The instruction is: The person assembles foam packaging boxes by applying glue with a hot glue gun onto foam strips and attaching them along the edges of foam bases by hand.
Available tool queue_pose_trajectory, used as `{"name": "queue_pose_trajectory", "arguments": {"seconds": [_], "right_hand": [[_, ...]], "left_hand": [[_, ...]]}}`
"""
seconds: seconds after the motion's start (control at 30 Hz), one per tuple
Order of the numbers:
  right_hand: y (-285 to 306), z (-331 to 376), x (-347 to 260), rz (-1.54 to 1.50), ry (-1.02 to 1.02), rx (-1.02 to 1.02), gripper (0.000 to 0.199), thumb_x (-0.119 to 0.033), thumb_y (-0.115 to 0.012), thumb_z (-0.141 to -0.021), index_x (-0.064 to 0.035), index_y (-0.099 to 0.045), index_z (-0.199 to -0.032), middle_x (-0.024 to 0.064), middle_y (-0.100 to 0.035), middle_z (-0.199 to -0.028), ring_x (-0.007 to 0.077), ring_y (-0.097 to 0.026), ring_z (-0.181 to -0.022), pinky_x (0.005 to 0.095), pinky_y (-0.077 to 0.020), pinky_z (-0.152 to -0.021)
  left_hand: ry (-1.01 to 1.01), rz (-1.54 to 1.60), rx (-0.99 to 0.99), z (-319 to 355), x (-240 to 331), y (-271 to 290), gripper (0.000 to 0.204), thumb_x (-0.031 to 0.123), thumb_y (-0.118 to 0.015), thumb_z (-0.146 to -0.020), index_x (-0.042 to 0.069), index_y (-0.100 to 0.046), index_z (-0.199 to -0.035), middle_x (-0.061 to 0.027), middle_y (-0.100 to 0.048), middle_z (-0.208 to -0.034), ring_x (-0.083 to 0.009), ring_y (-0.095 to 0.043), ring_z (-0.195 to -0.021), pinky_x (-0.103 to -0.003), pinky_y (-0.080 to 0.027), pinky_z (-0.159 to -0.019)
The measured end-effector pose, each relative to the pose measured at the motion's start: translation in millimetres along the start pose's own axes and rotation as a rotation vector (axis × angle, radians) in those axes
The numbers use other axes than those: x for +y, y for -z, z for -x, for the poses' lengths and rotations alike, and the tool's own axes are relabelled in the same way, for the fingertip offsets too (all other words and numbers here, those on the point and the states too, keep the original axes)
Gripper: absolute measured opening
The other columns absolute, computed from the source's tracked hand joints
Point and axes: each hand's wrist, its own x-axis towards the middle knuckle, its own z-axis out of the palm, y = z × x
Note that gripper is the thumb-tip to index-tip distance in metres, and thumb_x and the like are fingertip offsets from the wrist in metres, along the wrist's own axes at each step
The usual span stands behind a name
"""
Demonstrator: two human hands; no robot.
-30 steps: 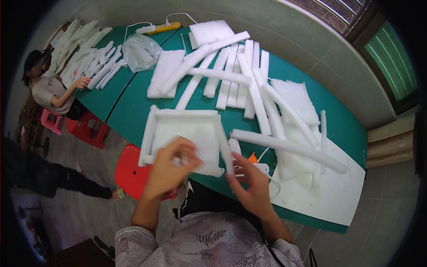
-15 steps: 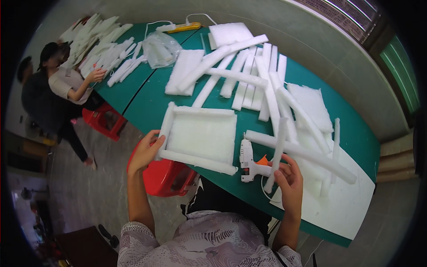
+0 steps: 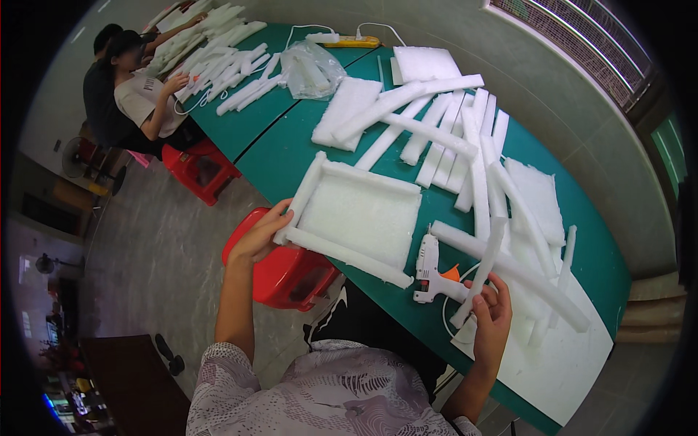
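Observation:
A white foam panel (image 3: 356, 218) has foam strips along its left, far and near edges, while its right edge is bare. My left hand (image 3: 260, 236) grips it at the left-hand strip, thumb on top. Between the thumb and fingers of my right hand (image 3: 494, 312) is a short white foam strip (image 3: 486, 265), held slanting upward. Just left of this strip lies a white glue gun (image 3: 429, 265) with an orange trigger, its nozzle pointing away from me. A long foam strip (image 3: 523, 272) stretches behind the held one.
Loose foam strips (image 3: 436, 134) and square panels (image 3: 534, 196) cover the green table (image 3: 291, 145). Farther back are a plastic bag (image 3: 313, 69) and a yellow power strip (image 3: 352, 42). Red stools (image 3: 287, 272) stand beside the table. Two people (image 3: 145, 102) sit at the far left.
The whole view has swung, so the table and things on it appear farther right. Both hands keep their holds, and the panel with strips looks slightly more turned.

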Motion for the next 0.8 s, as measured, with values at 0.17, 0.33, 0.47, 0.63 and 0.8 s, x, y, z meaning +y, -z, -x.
{"name": "queue_pose_trajectory", "arguments": {"seconds": [0.17,0.33,0.47,0.63,0.8], "right_hand": [[2,0,1,0.03,-0.012,0.027,0.045,-0.004,-0.056,-0.086,0.002,-0.043,-0.128,0.0166,-0.064,-0.108,0.0151,-0.061,-0.094,0.0263,-0.0471,-0.082],[-1,-1,1,-0.021,0.008,-0.027,0.045,-0.002,-0.056,-0.087,0.0026,-0.042,-0.129,0.0159,-0.064,-0.11,0.0147,-0.06,-0.094,0.026,-0.0471,-0.081],[-4,-2,-1,0.016,0.039,-0.099,0.044,-0.004,-0.057,-0.087,0.0015,-0.044,-0.129,0.0138,-0.063,-0.11,0.0129,-0.059,-0.092,0.0247,-0.0452,-0.079],[-12,-5,-8,0.063,0.06,-0.114,0.045,-0.001,-0.057,-0.086,0.0019,-0.045,-0.129,0.0132,-0.063,-0.109,0.0114,-0.058,-0.091,0.024,-0.0459,-0.077],[-21,-9,-20,0.335,0.284,-0.005,0.043,0.0,-0.061,-0.085,0.0012,-0.052,-0.126,0.0131,-0.065,-0.104,0.0104,-0.059,-0.08,0.024,-0.0481,-0.068]], "left_hand": [[-0.071,-0.042,-0.065,1,-5,7,0.074,0.025,-0.066,-0.086,0.008,-0.025,-0.145,-0.0123,-0.045,-0.132,-0.0212,-0.05,-0.116,-0.035,-0.048,-0.089],[-0.057,-0.109,-0.116,5,-7,7,0.083,0.015,-0.071,-0.08,0.006,-0.022,-0.146,-0.0127,-0.043,-0.135,-0.0211,-0.049,-0.116,-0.034,-0.046,-0.091],[-0.132,-0.05,-0.074,7,-14,3,0.087,0.01,-0.071,-0.075,0.007,-0.021,-0.147,-0.0126,-0.044,-0.133,-0.0198,-0.05,-0.113,-0.031,-0.046,-0.089],[-0.223,0.014,-0.032,18,-29,16,0.093,0.009,-0.071,-0.072,0.006,-0.017,-0.148,-0.013,-0.038,-0.14,-0.0197,-0.051,-0.112,-0.029,-0.044,-0.086],[-0.297,0.087,0.006,30,-49,32,0.097,0.013,-0.07,-0.071,0.004,-0.013,-0.148,-0.0149,-0.03,-0.146,-0.0283,-0.037,-0.131,-0.039,-0.035,-0.104]]}}
